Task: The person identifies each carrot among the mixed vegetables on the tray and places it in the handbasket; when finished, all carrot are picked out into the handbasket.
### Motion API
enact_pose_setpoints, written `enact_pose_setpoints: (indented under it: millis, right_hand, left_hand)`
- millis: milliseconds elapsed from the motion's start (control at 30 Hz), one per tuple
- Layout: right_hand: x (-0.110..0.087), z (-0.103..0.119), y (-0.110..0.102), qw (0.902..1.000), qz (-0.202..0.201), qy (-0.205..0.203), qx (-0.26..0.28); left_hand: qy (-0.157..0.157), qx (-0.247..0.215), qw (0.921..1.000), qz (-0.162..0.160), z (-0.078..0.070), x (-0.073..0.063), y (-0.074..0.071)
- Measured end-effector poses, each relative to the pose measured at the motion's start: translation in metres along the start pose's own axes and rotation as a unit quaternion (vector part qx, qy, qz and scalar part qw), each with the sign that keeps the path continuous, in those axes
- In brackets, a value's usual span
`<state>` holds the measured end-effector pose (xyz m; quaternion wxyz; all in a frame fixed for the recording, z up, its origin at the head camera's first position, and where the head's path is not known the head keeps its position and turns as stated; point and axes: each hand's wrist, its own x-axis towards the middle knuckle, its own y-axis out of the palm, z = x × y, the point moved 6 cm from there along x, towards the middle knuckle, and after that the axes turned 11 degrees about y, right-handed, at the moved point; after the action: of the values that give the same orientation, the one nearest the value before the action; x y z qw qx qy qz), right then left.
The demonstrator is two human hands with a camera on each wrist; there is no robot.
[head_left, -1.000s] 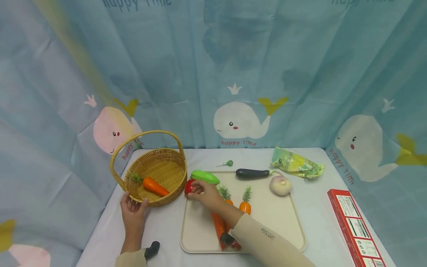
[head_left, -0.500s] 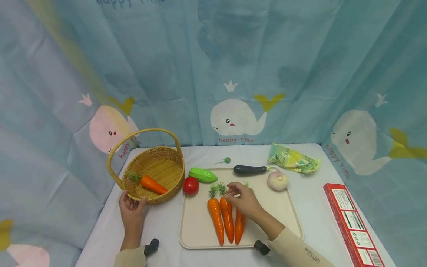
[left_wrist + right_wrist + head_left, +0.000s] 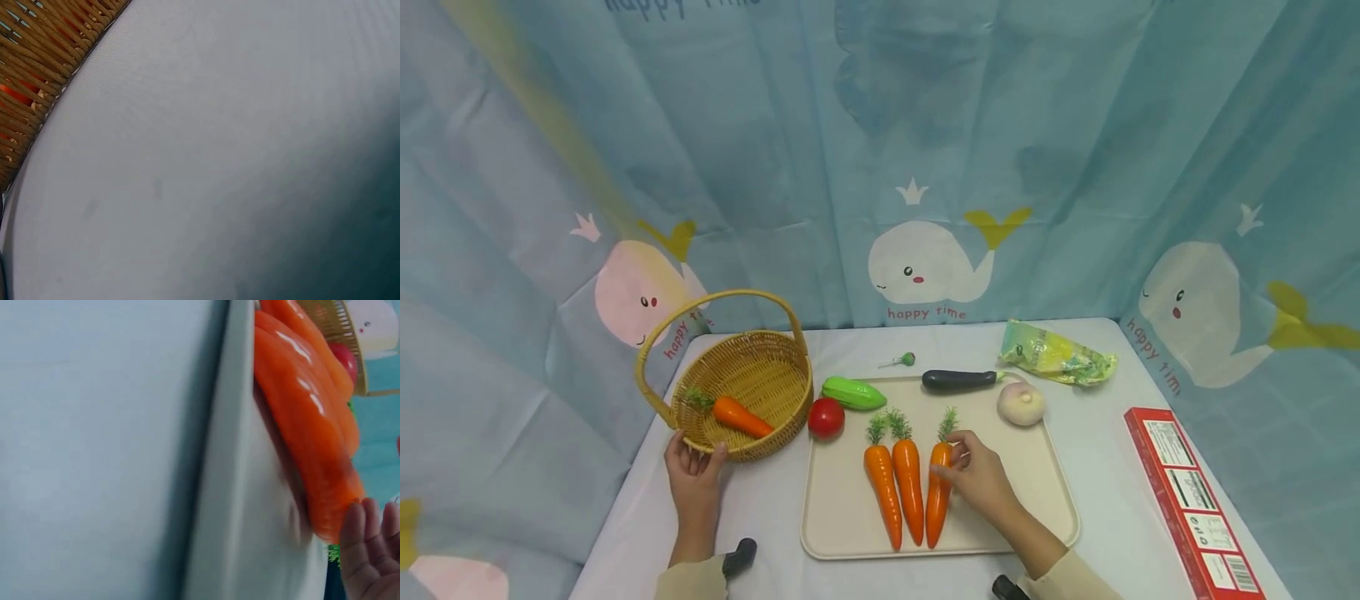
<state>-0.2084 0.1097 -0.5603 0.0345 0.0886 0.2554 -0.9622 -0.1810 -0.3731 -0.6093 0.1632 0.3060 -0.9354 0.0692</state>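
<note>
My left hand holds the near rim of a wicker basket, fingers bent against its side. An orange carrot with a green top lies inside the basket. Three more carrots lie side by side on a cream tray: a left carrot, a middle carrot and a right carrot. My right hand is at the upper part of the right carrot, thumb over it and fingers beside it. In the right wrist view, extended fingers meet the end of that carrot.
A tomato and a green vegetable sit at the tray's back left. An eggplant and a pale round bulb lie at its back right. Beyond are a lollipop, a green-yellow packet and a red box.
My right hand has left the tomato beside the basket and moved right across the tray to the right carrot. The left hand stays on the basket rim.
</note>
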Motion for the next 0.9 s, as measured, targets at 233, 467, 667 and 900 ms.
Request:
enact_pose_setpoints:
  millis: [233,467,667,900]
  right_hand:
    - [-0.005,-0.017,0.003,0.9968,0.0,0.058,-0.056]
    - [-0.005,-0.021,0.012,0.9935,0.039,0.073,-0.078]
    - [0.002,-0.022,0.011,0.9939,0.066,0.086,-0.017]
    - [0.01,-0.014,0.007,0.984,0.122,0.079,0.103]
  left_hand:
    - [-0.006,0.0,1.0,-0.002,-0.001,-0.002,0.001]
    - [-0.006,0.0,1.0,-0.002,0.001,-0.003,-0.003]
    - [-0.008,0.0,1.0,-0.004,0.0,-0.003,-0.002]
    - [-0.002,0.003,1.0,-0.003,-0.004,-0.001,0.001]
